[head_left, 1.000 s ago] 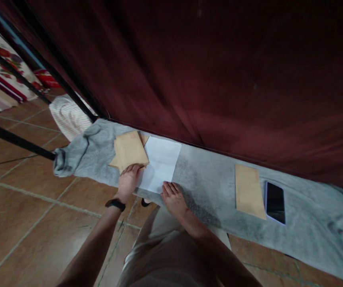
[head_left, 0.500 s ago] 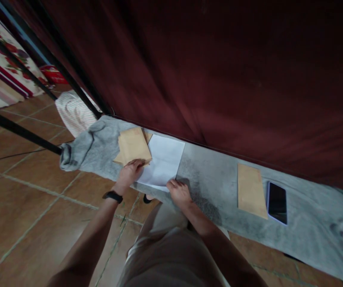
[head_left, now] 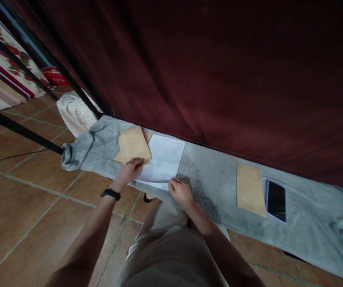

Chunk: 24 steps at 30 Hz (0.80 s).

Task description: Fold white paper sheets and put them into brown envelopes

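Note:
A white sheet of paper (head_left: 164,161) lies on a grey cloth (head_left: 216,181) that covers a low ledge. Its near edge is lifted and curled toward the far side. My right hand (head_left: 181,192) pinches the near right corner of the sheet. My left hand (head_left: 129,170) grips the near left edge, its fingertips next to a stack of brown envelopes (head_left: 132,145) that lies left of the sheet. A black band sits on my left wrist.
Another brown envelope (head_left: 249,189) and a dark phone (head_left: 275,195) lie on the cloth to the right. A dark red curtain (head_left: 219,71) hangs behind. Black metal bars (head_left: 18,127), a striped cloth (head_left: 75,113) and tiled floor are at the left.
My right hand went from lying flat on the sheet's near edge to pinching its corner. The near edge has risen and begun to fold over. My left hand holds the left edge.

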Each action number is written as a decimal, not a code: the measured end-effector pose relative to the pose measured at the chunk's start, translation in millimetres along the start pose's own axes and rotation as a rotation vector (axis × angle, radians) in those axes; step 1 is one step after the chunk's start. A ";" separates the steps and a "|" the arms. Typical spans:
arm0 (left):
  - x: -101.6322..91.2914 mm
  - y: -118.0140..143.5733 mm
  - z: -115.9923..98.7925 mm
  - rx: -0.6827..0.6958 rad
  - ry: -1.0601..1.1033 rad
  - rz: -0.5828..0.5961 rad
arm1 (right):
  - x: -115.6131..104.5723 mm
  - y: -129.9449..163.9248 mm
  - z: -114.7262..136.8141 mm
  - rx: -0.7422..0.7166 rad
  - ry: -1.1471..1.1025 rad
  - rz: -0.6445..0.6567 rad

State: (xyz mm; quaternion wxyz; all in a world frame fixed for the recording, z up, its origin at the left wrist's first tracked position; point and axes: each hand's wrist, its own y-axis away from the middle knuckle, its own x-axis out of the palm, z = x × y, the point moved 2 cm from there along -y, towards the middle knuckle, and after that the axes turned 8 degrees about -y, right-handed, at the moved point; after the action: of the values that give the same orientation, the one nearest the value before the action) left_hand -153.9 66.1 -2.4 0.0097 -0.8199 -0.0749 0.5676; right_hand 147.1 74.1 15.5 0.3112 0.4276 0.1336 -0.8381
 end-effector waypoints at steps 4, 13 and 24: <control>1.4 -2.0 6.1 0.008 0.033 0.007 | -7.7 5.1 0.4 -0.065 0.027 -0.024; -6.9 2.0 4.4 -0.037 0.207 -0.093 | -39.4 42.8 -41.5 -0.179 -0.301 -0.364; 28.3 32.1 -91.6 -0.182 0.528 -0.084 | -37.7 146.5 -156.1 0.294 -0.698 -0.769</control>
State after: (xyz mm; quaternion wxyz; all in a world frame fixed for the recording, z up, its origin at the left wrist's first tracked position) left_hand -55.3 44.5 0.7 -0.0214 -0.9329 -0.1544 0.3246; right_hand 355.9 53.1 -41.6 -0.0556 0.0832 0.0505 -0.9937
